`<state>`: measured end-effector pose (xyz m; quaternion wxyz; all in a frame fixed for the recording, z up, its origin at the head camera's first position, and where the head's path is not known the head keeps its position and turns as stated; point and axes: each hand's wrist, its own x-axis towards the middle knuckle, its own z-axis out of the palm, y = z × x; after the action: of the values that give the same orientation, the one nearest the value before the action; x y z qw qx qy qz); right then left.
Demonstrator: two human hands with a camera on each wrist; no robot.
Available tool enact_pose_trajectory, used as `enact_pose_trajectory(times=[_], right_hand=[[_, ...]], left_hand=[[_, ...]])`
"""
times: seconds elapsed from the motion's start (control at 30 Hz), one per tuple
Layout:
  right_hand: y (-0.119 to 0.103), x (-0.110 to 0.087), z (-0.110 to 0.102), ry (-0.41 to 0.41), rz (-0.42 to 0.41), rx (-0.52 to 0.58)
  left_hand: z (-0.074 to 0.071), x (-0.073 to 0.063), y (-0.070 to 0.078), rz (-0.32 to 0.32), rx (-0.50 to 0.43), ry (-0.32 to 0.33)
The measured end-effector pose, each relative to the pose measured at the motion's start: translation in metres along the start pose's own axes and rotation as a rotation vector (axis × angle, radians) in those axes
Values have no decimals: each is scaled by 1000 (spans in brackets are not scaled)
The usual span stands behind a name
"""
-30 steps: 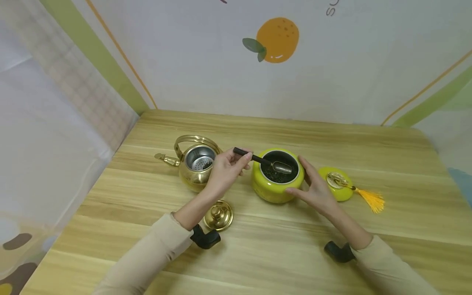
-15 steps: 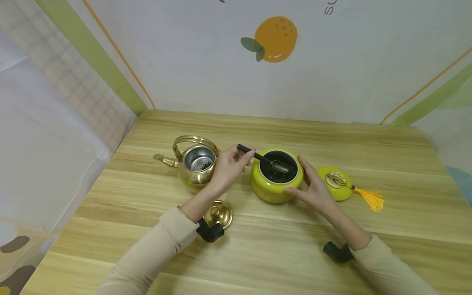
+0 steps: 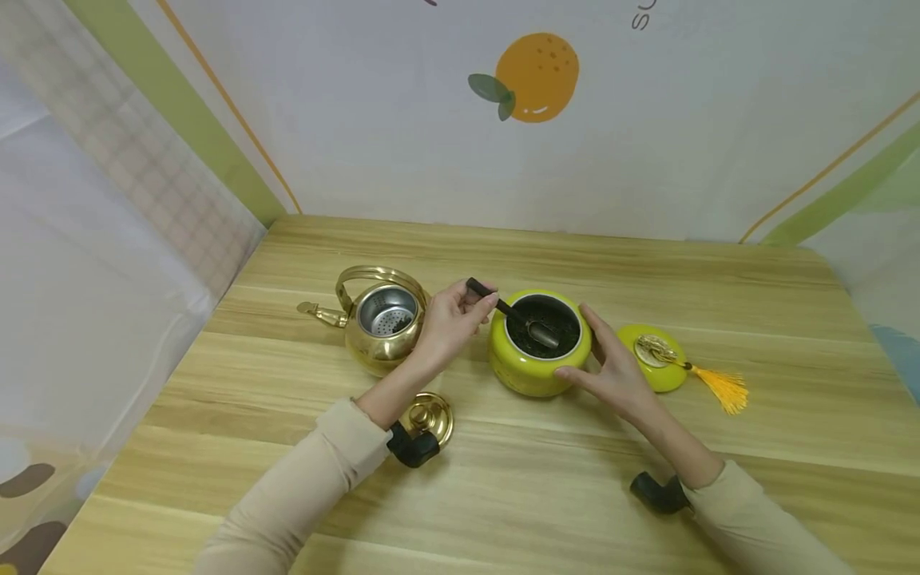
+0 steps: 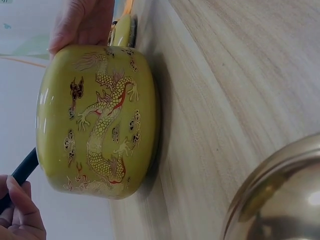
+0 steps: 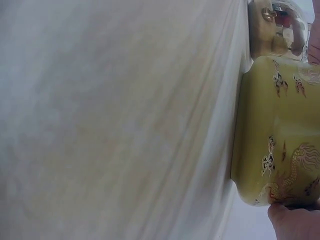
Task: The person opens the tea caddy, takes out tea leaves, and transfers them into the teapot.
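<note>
My left hand (image 3: 451,323) pinches the dark handle of a small tea scoop (image 3: 542,334), whose metal bowl dips inside the mouth of a yellow jar (image 3: 528,379). Dark loose tea leaves (image 3: 525,339) lie in the jar. Along the jar's right side, my right hand (image 3: 614,367) steadies it with thumb and fingers spread around the wall. A gold dragon pattern (image 4: 107,120) decorates the jar in the left wrist view. To the left stands a brass teapot (image 3: 374,351) with its top off; a few dark leaves rest in its perforated steel strainer (image 3: 384,307).
The teapot's brass lid (image 3: 434,415) lies on the wooden table (image 3: 532,495), partly behind the left wrist's black camera mount (image 3: 417,447). Right of the jar is its yellow lid (image 3: 668,377) with an orange tassel (image 3: 724,390). A printed cloth wall (image 3: 402,144) rises behind the table.
The scoop's bowl has shifted slightly left and lower into the jar, its handle end rising and moving right. My left hand moved a little right; the right hand stays on the jar.
</note>
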<state>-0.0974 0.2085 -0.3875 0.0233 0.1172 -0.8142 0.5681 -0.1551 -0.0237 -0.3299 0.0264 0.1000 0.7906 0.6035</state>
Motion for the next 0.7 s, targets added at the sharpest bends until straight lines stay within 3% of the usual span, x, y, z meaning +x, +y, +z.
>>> enact_pose_trajectory(times=[0.27,0.7], right_hand=[[0,0,0,-3,0,-13],[0,-1,0,-3,-10,-4]], left_hand=[[4,5,-3,30,5,35],[13,12,-4,83,173,92]])
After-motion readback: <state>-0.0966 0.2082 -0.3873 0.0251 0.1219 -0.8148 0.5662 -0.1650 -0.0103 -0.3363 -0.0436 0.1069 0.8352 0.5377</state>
